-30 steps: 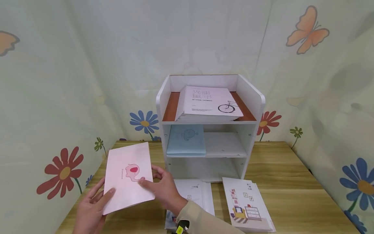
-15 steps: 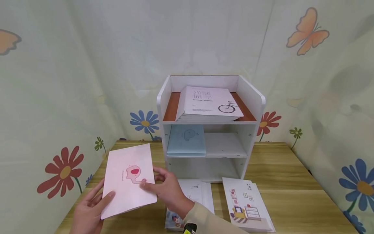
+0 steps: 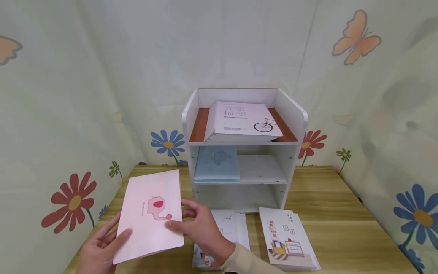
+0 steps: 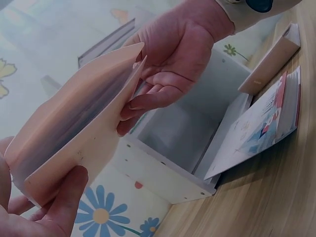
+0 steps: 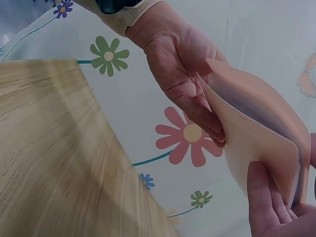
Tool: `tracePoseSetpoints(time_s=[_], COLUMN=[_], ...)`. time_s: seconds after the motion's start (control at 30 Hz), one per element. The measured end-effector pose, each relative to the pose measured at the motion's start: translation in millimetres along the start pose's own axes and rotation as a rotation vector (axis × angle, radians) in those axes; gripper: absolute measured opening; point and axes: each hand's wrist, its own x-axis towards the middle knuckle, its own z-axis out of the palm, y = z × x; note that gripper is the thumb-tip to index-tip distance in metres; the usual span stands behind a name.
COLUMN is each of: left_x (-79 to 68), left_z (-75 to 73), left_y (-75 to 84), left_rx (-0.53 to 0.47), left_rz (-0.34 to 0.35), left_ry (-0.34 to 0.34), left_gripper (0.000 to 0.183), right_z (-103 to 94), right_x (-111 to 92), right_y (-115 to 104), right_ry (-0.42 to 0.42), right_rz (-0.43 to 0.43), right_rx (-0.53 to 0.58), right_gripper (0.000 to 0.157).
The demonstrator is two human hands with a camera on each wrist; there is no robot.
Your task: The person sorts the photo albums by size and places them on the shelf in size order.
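Note:
Both hands hold a pink notebook with an elephant drawn on its cover, raised over the left part of the table. My left hand grips its lower left side, thumb on the cover and fingers underneath. On the opposite side, my right hand pinches the edge, its thumb near the elephant's trunk. The left wrist view shows the notebook from below, its covers spread a little apart with pages between. In the right wrist view, fingers lie against the back cover.
A white shelf unit stands at the back of the wooden table. White books lie on its top, a blue notebook on its middle shelf. In front lie white books and an illustrated book stack.
The notebook and both hands have shifted slightly down toward me, the right hand also a little to the right. The grip on the notebook stays the same.

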Motion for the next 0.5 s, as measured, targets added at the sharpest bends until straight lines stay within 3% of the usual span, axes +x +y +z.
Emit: tracePoseSetpoints(time_s=[0.13, 0.27, 0.5], left_x=[-2.9, -6.2, -11.7], left_z=[3.2, 5.2, 6.4], left_y=[0.1, 2.2, 4.1], left_rx=[0.029, 0.094, 0.162], left_rz=[-0.006, -0.063, -0.096], left_ry=[-0.008, 0.017, 0.050], left_gripper=[0.078, 0.083, 0.089], right_z=[-3.2, -4.8, -6.1], right_x=[-4.9, -9.3, -19.6], right_y=[-2.4, -4.3, -6.3], right_ry=[0.005, 0.015, 0.012], right_rz=[-0.019, -0.011, -0.014], right_rx=[-0.004, -0.008, 0.019], right_gripper=[0.058, 0.065, 0.073])
